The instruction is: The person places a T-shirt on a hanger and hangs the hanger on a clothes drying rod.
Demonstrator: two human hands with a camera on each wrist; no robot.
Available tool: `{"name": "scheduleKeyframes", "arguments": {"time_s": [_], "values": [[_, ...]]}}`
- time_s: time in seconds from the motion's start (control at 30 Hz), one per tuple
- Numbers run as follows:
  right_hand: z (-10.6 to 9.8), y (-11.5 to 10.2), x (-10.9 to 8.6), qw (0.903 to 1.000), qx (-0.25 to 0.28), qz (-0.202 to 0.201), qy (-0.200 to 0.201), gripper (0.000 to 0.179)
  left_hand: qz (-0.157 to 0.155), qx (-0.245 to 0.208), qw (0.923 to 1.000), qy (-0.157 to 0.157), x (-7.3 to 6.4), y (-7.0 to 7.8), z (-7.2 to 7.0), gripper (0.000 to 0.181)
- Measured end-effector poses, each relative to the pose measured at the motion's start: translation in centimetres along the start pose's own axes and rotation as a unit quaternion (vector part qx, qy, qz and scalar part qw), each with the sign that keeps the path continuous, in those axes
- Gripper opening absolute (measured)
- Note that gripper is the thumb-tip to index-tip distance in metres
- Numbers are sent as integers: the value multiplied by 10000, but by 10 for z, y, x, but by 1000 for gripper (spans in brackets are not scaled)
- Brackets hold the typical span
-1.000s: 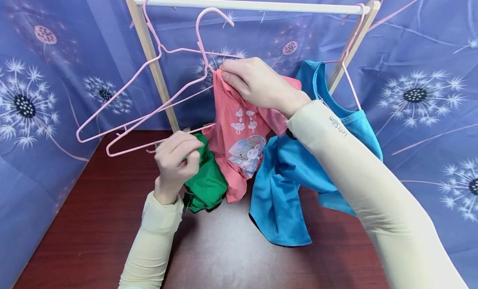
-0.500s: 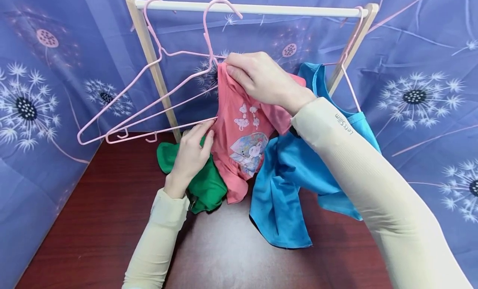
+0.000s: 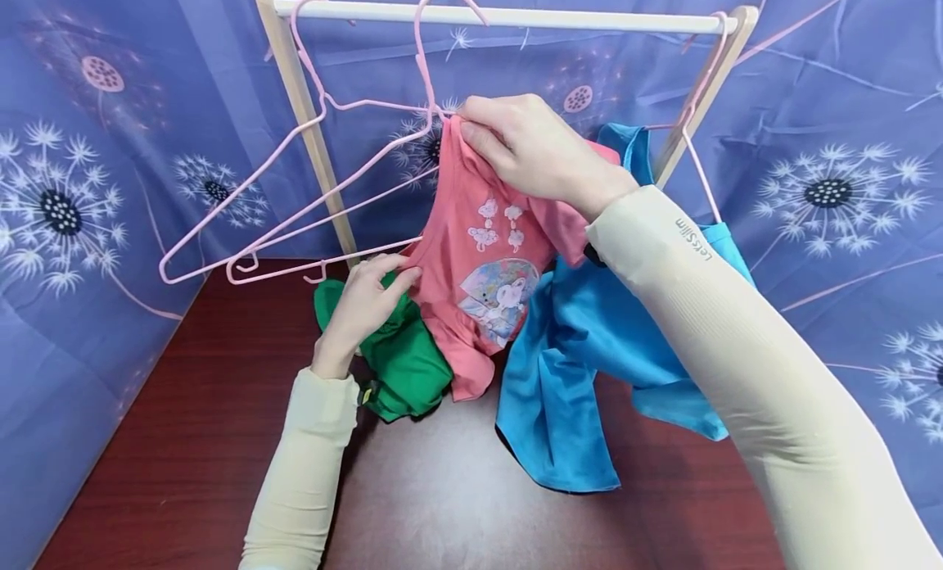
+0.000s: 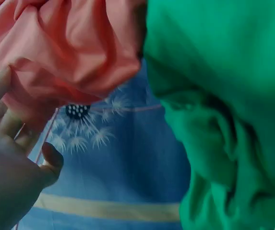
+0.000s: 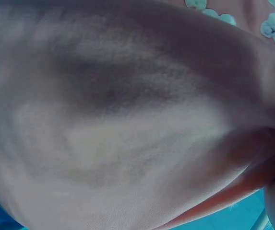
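Observation:
The pink shirt [image 3: 449, 234], with a cartoon print on its front, hangs partly over one end of a pink hanger [image 3: 425, 70]. My right hand [image 3: 534, 148] pinches the shirt's neckline just beside the hanger's neck. The hook stands up in front of the white bar. My left hand [image 3: 361, 304] pinches the shirt's near edge by the hanger's lower wire, thumb on the cloth. In the left wrist view, pink cloth [image 4: 75, 52] bunches above the left hand's fingers. The hanger's far arm is hidden behind the shirt. Pink cloth [image 5: 127, 143] fills most of the right wrist view.
A second pink hanger [image 3: 243, 195] hangs bare at the left of the rack's white bar [image 3: 589, 20]. At the right, a blue garment [image 3: 582, 324] hangs from another hanger. A green garment [image 3: 408, 365] lies behind the left hand on the dark red table [image 3: 457, 504].
The right hand has raised the hanger and shirt slightly to the right, the hook now at bar height. The left hand moved from below the hanger wire to the shirt's edge and took hold.

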State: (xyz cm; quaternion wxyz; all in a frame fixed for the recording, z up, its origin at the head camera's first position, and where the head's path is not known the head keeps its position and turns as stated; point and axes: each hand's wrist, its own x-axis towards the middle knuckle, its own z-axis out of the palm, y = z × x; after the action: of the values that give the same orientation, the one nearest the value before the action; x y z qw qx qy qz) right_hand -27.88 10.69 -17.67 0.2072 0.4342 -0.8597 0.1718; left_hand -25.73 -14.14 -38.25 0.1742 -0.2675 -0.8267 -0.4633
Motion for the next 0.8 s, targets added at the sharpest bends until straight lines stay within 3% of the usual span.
{"name": "scheduleKeyframes", "arguments": {"time_s": [0.13,0.3,0.57,0.8], "values": [[-2,5,-4,9999,-105,105,-40,26,181,22,9996,201,-8,-6,-7,21],[-4,13,-14,9994,-196,271,-64,26,911,35,9947,479,-18,-13,-17,12],[-4,21,-25,9994,-203,265,-77,27,1675,-75,9849,432,-25,-16,-37,22],[-3,23,-25,9996,-213,174,-83,27,1904,93,9811,319,-29,-12,-55,28]]}}
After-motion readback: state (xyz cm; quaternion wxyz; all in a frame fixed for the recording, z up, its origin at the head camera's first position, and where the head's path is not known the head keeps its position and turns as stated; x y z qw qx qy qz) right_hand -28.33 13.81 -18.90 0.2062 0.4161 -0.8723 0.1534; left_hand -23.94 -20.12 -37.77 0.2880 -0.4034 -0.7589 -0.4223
